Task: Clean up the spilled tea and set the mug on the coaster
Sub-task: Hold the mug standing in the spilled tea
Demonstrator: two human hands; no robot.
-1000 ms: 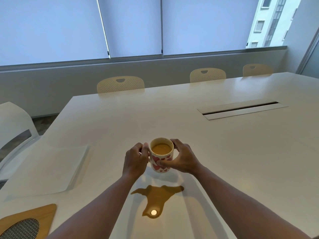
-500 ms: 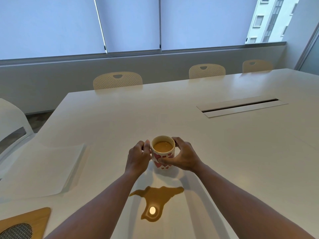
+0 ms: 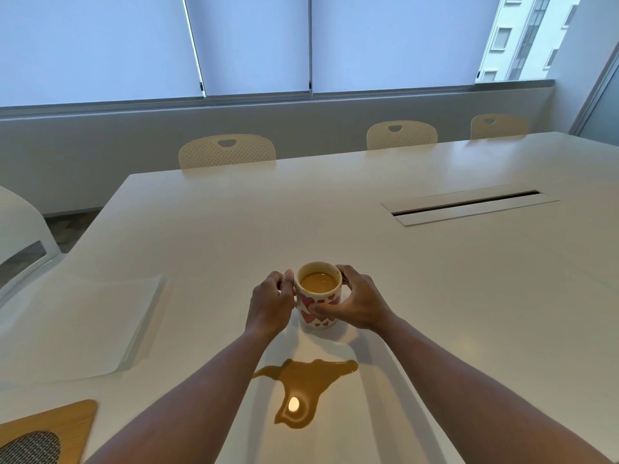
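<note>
Little moved since earlier frame: mug [image 3: 319,295] kept at frame centre on table [image 3: 435,296], view slightly shifted. Mug clasped between both hands: left hand [image 3: 272,303] curled at its left side, right hand [image 3: 355,303] wrapped round right side. Spilled tea [image 3: 303,390] seen just below mug. Coaster [image 3: 43,433] seen at lower left corner.

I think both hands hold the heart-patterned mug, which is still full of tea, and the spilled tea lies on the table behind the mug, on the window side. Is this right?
Not quite. In the head view the spilled tea lies in front of the mug, on the person's side, between the forearms. The rest holds: the left hand and right hand both hold the mug, which has tea in it.
</note>
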